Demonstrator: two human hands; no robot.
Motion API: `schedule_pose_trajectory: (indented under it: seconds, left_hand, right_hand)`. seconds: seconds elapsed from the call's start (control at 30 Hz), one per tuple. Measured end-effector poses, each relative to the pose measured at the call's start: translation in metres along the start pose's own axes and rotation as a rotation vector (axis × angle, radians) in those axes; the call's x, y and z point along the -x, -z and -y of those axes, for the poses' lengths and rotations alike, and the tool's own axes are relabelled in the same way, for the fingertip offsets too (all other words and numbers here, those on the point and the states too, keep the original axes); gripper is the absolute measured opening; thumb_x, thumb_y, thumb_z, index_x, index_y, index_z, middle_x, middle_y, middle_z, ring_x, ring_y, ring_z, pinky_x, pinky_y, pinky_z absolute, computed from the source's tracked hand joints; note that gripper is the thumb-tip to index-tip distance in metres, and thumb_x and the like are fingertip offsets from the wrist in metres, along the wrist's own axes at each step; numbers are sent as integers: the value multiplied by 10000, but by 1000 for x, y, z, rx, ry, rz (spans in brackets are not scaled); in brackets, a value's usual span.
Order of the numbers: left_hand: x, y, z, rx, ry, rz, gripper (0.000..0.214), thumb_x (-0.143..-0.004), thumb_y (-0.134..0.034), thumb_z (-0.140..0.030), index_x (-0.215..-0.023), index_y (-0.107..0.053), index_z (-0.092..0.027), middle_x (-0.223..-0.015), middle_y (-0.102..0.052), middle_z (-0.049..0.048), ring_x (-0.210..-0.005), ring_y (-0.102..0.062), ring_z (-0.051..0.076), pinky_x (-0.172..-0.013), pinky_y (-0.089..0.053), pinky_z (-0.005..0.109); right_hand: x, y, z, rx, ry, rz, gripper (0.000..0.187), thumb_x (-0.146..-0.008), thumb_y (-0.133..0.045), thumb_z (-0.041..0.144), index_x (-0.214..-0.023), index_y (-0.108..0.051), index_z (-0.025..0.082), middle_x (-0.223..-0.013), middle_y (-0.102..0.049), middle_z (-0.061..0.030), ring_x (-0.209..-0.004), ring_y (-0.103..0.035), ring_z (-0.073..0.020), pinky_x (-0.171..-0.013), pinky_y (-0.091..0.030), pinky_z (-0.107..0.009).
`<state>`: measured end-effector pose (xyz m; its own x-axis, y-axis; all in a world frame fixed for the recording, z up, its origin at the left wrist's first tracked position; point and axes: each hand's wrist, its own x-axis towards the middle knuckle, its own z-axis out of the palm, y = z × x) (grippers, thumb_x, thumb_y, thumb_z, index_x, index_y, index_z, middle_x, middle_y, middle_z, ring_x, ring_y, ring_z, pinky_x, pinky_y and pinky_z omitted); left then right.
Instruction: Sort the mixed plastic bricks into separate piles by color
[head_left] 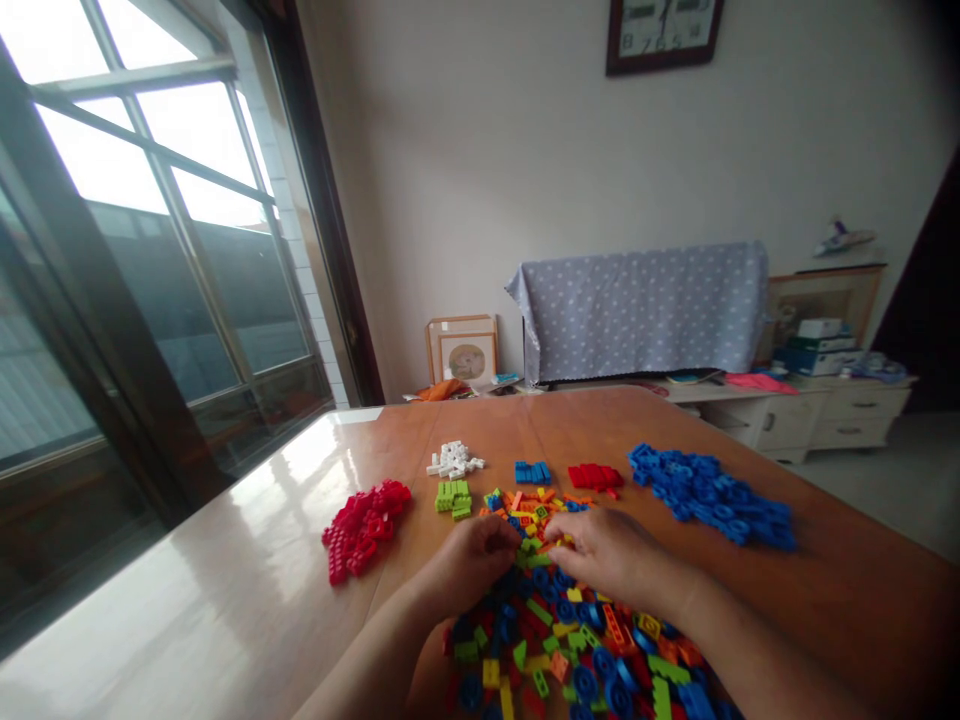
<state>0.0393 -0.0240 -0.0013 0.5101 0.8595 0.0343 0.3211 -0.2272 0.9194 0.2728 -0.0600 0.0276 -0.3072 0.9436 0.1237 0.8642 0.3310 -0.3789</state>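
Note:
A loose mixed pile of plastic toy bricks and wheel-like pieces (pixel 577 640) in blue, green, yellow, orange and red spreads over the near part of the table. My left hand (pixel 476 562) is at the pile's left side, its fingers curled inward; anything in them is hidden. Across from it, my right hand (pixel 607 552) reaches over the pile with bent fingers slightly apart, close to some green and yellow bricks (pixel 534 548). The fingertips of both hands almost meet. Small orange and yellow bricks (pixel 536 503) lie just beyond them.
Sorted heaps stand around the pile: red-pink pieces (pixel 367 525), white bricks (pixel 454 460), lime-green bricks (pixel 453 498), blue bricks (pixel 532 472), red bricks (pixel 595 477) and blue pieces (pixel 709 492). They rest on a glossy wooden table (pixel 247 570). Beyond it is a low white cabinet (pixel 795 425).

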Motion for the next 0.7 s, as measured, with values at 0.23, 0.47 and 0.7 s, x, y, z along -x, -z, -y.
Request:
schedule_pose_trajectory:
  seconds: [0.23, 0.47, 0.7]
  left_hand:
    - [2, -3, 1, -125, -94, -38, 189, -753, -608, -172, -914, -705, -146, -802, -621, 25, -716, -511, 140, -620, -378, 231]
    - [9, 0, -13, -278, -250, -113, 179, -815, -684, -343, -893, -739, -192, -908, -673, 62, -867, -574, 202, -780, -436, 282]
    - [5, 0, -6, -252, -211, -119, 151, -815, -664, -301, -846, -723, -165, -833, -666, 53, -788, -563, 176, -697, -421, 261]
  right_hand:
    - [0, -7, 11, 51, 12, 18, 158, -843, -601, 327, -907, -730, 263, -850, -759, -20, -847, -682, -215, -654, -325, -271]
    - [0, -2, 16, -38, 13, 1, 159, -874, -564, 353, -899, -691, 260, -791, -721, -2, -725, -642, -178, -596, -304, -255]
    - [5, 5, 26, -114, 45, -10, 175, -887, -553, 366, -918, -688, 260, -692, -674, 15, -658, -613, -163, -589, -320, -246]
